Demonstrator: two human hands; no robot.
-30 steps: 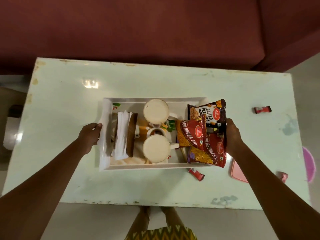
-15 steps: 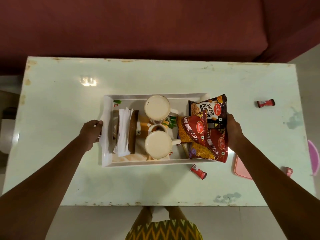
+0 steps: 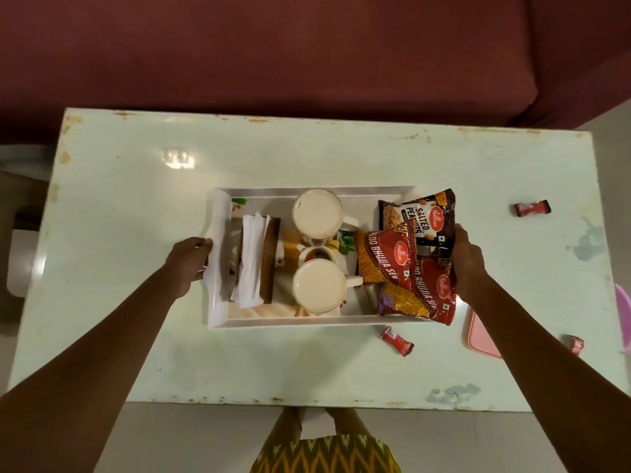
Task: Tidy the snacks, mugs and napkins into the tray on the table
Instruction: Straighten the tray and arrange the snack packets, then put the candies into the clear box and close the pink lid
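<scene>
A white rectangular tray (image 3: 273,323) sits in the middle of the pale table (image 3: 136,336). Inside it are a napkin stack in a wooden holder (image 3: 254,259), two cream mugs, one at the back (image 3: 317,213) and one at the front (image 3: 319,286), a small cup between them (image 3: 316,256), and three snack packets: salted peanuts (image 3: 418,215) and two red bhujia packs (image 3: 386,257) (image 3: 423,295). My left hand (image 3: 187,262) grips the tray's left rim. My right hand (image 3: 466,259) is at the tray's right end, fingers hidden behind the packets.
Three small red candy wrappers lie loose on the table: one near the tray's front right (image 3: 396,340), one far right at the back (image 3: 532,208), one at the right edge (image 3: 576,344). A pink lid (image 3: 479,336) sits right of the tray. A maroon sofa (image 3: 307,56) stands beyond.
Both hands keep their hold at the tray's two ends. The tray and its contents hold the same arrangement; only the camera view has shifted slightly.
</scene>
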